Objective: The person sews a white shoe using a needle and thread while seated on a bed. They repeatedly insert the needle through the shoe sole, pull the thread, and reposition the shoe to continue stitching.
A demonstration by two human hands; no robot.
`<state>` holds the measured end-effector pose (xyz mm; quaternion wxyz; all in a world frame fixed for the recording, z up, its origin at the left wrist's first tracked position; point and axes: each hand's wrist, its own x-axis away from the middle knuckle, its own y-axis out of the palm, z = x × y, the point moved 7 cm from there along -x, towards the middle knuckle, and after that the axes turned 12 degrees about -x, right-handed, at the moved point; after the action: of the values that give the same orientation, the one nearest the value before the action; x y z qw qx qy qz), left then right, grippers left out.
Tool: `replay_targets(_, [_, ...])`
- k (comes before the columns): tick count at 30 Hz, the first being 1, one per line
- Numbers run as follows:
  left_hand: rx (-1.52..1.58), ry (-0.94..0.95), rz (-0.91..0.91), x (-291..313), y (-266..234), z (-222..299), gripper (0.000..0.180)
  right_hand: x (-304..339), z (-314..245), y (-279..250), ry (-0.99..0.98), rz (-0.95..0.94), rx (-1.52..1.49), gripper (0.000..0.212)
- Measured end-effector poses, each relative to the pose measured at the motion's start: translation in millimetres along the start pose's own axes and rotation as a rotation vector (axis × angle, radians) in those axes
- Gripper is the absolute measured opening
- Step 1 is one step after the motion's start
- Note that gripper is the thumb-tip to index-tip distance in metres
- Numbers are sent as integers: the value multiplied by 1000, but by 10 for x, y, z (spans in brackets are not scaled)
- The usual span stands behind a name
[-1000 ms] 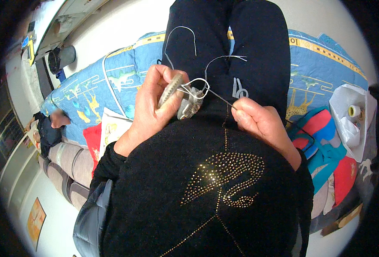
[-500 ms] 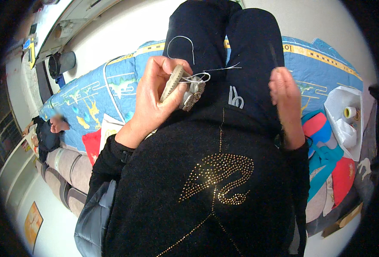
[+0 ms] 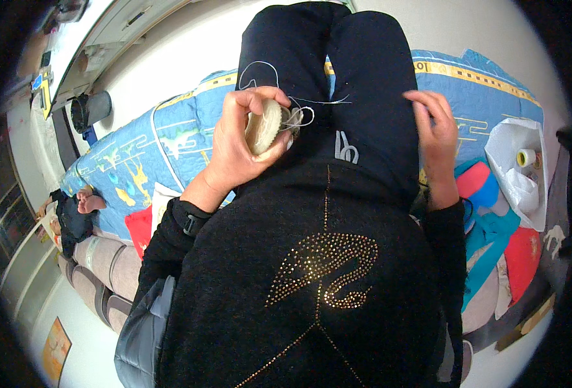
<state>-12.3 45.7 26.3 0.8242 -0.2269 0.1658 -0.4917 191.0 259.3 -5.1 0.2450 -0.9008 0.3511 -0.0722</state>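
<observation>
One left hand [image 3: 235, 138] grasps one beige sole [image 3: 260, 131] between thumb and fingers, over the dark trousers [image 3: 377, 64]. One white thread loop [image 3: 312, 116] lies immediately right of the sole. One right hand [image 3: 437, 129] is well right of the sole, fingers partly curled; whether it grips anything cannot be determined. One blue quilt [image 3: 476, 90] extends either side of the sole; its yellow border [image 3: 457, 70] carries printed lettering. One white bag [image 3: 507, 137] lies far right of the sole.

Head-worn fisheye; looks from above, down past sweater [image 3: 247, 271] to trousers [image 3: 376, 71]; left hand [image 3: 234, 136], right hand [image 3: 437, 132] close.
</observation>
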Motion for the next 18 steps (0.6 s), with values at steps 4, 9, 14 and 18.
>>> replay_targets(4, [-59, 52, -4, -16, 38, 71, 56, -195, -889, 512, -159, -253, -347, 11])
replay_targets(9, [-69, 44, -1, 2, 28, 104, 57, -268, -1141, 860, -189, -322, -423, 13])
replay_targets(14, [-51, 14, -10, 1, 53, 77, 57, -241, -1087, 866, -221, -314, -362, 14])
replay_targets(18, [-47, 20, -4, -13, 65, 77, 56, -214, -1072, 866, -208, -328, -352, 15])
